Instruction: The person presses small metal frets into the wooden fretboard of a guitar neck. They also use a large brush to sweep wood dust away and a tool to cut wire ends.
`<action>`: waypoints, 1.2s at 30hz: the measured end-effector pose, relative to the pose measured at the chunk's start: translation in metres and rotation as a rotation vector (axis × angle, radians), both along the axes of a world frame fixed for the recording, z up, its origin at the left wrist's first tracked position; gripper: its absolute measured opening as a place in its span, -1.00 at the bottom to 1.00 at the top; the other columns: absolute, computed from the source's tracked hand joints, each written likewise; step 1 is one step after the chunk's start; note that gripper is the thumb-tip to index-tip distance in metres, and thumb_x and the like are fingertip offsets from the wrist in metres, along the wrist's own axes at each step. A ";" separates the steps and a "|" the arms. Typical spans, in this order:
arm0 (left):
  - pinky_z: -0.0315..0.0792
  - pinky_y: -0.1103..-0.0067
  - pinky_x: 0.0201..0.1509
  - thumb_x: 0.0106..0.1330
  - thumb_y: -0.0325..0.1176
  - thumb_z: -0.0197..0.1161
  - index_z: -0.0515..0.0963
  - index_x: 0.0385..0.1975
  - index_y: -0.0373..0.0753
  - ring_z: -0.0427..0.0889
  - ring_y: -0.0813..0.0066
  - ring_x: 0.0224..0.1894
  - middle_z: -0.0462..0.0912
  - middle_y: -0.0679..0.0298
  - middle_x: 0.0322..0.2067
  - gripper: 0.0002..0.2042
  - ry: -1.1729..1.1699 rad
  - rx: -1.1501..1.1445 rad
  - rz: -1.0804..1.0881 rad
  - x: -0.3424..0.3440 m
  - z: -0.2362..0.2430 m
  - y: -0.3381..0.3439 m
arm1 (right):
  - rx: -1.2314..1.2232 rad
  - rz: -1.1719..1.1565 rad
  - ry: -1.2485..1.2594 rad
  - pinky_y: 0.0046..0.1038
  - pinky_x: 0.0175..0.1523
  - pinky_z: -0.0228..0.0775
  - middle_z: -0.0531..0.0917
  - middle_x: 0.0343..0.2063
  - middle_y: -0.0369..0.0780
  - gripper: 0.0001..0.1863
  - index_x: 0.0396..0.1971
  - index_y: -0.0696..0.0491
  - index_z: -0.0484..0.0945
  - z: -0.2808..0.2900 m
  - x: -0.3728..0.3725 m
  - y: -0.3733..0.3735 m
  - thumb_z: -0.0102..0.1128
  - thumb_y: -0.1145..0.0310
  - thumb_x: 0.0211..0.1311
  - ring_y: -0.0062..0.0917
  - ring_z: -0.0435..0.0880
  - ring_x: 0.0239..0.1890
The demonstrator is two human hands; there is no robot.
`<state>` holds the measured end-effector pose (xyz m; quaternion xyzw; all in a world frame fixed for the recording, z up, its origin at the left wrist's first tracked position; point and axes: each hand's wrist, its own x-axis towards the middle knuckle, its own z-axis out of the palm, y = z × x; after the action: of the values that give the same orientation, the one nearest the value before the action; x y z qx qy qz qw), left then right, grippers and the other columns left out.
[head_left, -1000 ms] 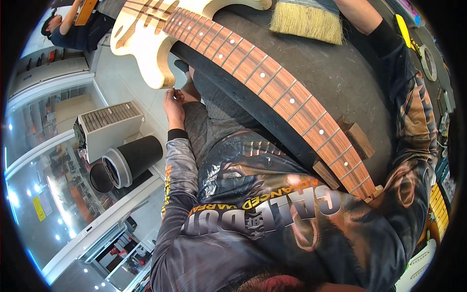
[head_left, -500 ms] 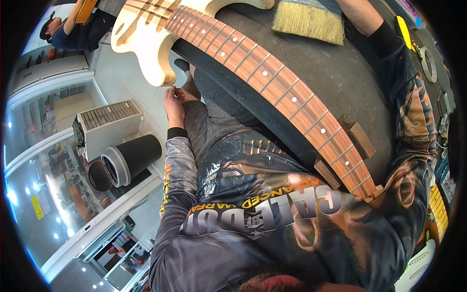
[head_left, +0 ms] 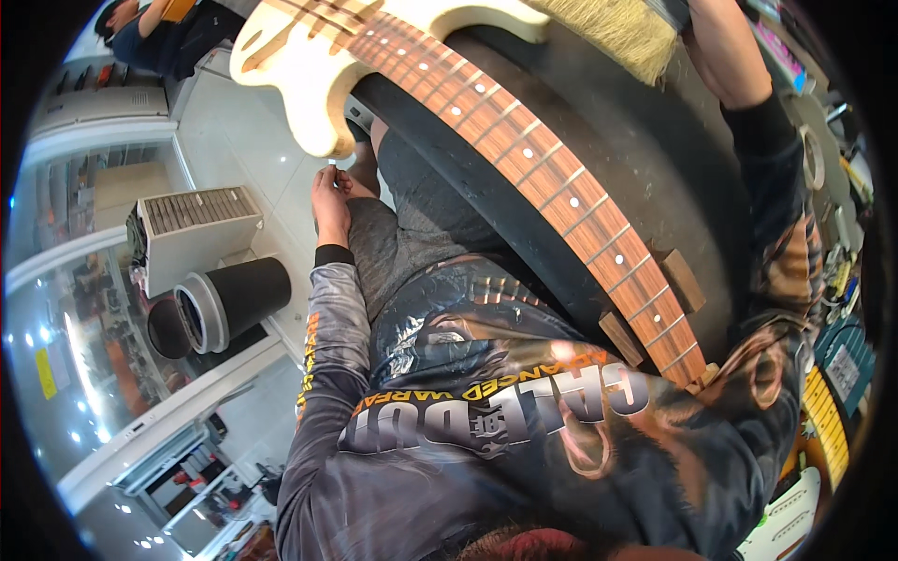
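Observation:
A pale, unfinished electric guitar body [head_left: 318,103] with a dark wooden fretted neck [head_left: 528,154] and white dot inlays lies along the dark work surface [head_left: 599,122]. Hanging below the body's edge, my left hand [head_left: 331,198] is closed, its fingertips pinched on a tiny pale thing too small to name. At the top edge, the wide flat brush [head_left: 617,37] with straw-coloured bristles is held by my right hand [head_left: 703,21], mostly cut off by the frame; its bristles hang above the surface beside the neck. Two wooden blocks [head_left: 683,280] flank the neck near its headstock end.
A tape roll [head_left: 813,159] and assorted tools line the right edge. Another guitar's light neck [head_left: 827,425] and a white pickguard [head_left: 784,519] are at lower right. On the floor stand a black bin [head_left: 248,294] and a white box [head_left: 192,238]. Another person [head_left: 173,37] works far left.
The brush has shifted right and tilted as my right arm moved with it. My left hand stays low below the guitar body. The whole view has turned slightly.

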<state>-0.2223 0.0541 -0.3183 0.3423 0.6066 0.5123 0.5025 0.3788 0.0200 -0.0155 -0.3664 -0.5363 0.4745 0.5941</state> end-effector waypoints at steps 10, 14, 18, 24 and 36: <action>0.52 0.48 -0.11 0.82 -0.27 0.26 0.69 0.01 -0.28 0.67 0.46 -0.28 0.73 0.27 -0.29 -0.79 -0.048 0.107 0.049 0.005 0.003 -0.002 | 0.357 0.132 -0.773 -0.10 0.42 0.63 0.72 0.31 0.24 -0.42 0.52 0.29 0.40 0.034 -0.136 0.010 0.30 0.29 0.75 0.12 0.76 0.33; 0.52 0.49 -0.12 0.82 -0.27 0.26 0.69 -0.03 -0.28 0.66 0.47 -0.28 0.73 0.27 -0.31 -0.79 -0.103 0.169 0.080 0.007 0.011 -0.008 | 0.379 -0.062 -1.084 0.12 0.01 0.70 0.82 -0.11 0.21 -0.60 0.17 0.22 0.50 0.033 -0.140 0.001 0.38 0.21 0.69 0.24 0.86 -0.06; 0.49 0.50 -0.14 0.85 -0.25 0.25 0.64 -0.06 -0.22 0.64 0.51 -0.27 0.71 0.30 -0.29 -0.80 -0.147 0.201 0.090 0.013 0.020 -0.020 | 0.468 -0.539 -1.359 0.06 -0.23 0.68 0.82 -0.31 0.13 -0.53 0.28 0.20 0.49 0.062 -0.101 0.026 0.42 0.19 0.69 0.17 0.86 -0.29; 0.47 0.49 -0.12 0.86 -0.18 0.25 0.59 -0.09 -0.13 0.63 0.49 -0.23 0.68 0.31 -0.25 -0.78 -0.275 0.231 0.092 -0.001 0.016 -0.032 | 0.543 0.098 -0.626 -0.04 0.25 0.74 0.84 0.05 0.15 -0.47 0.40 0.18 0.55 0.008 -0.123 0.026 0.37 0.05 0.81 0.01 0.89 0.13; 0.47 0.48 -0.13 0.87 -0.19 0.23 0.60 -0.08 -0.15 0.63 0.51 -0.25 0.69 0.32 -0.26 -0.78 -0.390 0.173 0.061 0.019 -0.002 -0.027 | 0.759 -0.006 -0.749 -0.04 0.15 0.65 0.74 -0.01 0.17 -0.63 0.25 0.19 0.48 0.004 -0.093 0.070 0.38 0.27 0.76 0.09 0.79 0.04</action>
<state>-0.2032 0.0269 -0.3202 0.2602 0.4617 0.6339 0.5633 0.2861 0.0902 -0.0112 -0.2717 -0.8444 0.0821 0.4544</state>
